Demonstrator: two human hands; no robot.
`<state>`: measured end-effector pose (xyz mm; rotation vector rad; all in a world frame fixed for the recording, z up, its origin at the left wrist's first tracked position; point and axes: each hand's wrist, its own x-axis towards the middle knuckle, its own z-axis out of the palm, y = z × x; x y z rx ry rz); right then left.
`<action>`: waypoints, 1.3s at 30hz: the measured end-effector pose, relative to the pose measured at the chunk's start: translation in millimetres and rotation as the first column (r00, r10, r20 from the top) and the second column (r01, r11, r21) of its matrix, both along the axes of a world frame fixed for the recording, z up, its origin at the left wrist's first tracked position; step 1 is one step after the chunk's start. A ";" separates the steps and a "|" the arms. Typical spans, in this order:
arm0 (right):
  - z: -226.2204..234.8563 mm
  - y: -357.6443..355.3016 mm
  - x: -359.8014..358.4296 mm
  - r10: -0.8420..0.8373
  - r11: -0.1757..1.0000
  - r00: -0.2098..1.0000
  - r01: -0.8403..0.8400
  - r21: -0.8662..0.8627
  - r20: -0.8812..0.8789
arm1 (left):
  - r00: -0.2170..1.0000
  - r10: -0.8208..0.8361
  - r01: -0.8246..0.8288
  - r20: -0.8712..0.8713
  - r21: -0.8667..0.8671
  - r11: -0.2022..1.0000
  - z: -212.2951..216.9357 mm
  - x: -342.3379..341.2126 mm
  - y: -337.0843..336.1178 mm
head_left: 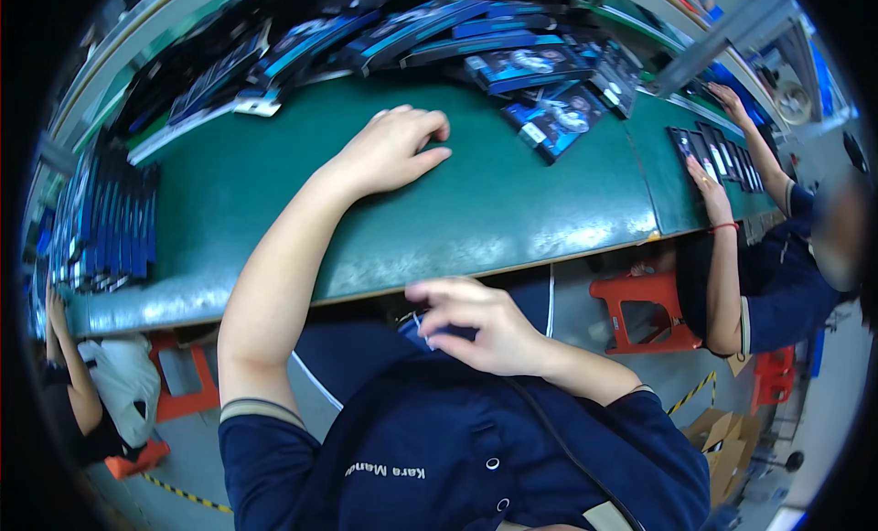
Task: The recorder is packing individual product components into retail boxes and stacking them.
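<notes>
I judge the handling of the boxes to be partway along: a close row of boxes (133, 225) stands at the left end of the green tabletop (512, 202), while many loose boxes (529, 66) lie heaped along its far side, apparently left to deal with. The nearest loose box (560, 119) lies beyond and to the right of the left hand (395, 151). I find that hand over the tabletop, fingers loosely curled, thumb apart, grasping nothing; surface contact unconfirmed. The right hand (485, 328), blurred, is before the body; its fingers are half spread, no box in them. Any light contact there I cannot tell.
</notes>
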<state>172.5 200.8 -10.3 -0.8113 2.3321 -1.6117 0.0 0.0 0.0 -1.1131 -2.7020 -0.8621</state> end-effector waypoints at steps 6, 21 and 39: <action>21.1 71.7 -33.6 -0.194 0.980 0.948 0.200 -0.004 -0.252 | 0.996 0.085 -0.084 0.028 -0.035 0.996 13.4 5.3 8.9; 12.5 132.1 -98.2 -0.478 0.867 0.684 0.468 -0.171 -0.552 | 0.979 -0.093 0.033 -0.181 -0.308 0.951 21.0 72.0 82.4; -57.3 342.4 -107.9 -0.846 -0.188 -0.228 0.973 -0.131 -0.482 | 0.978 0.038 0.029 0.207 -0.310 0.950 74.8 78.8 61.0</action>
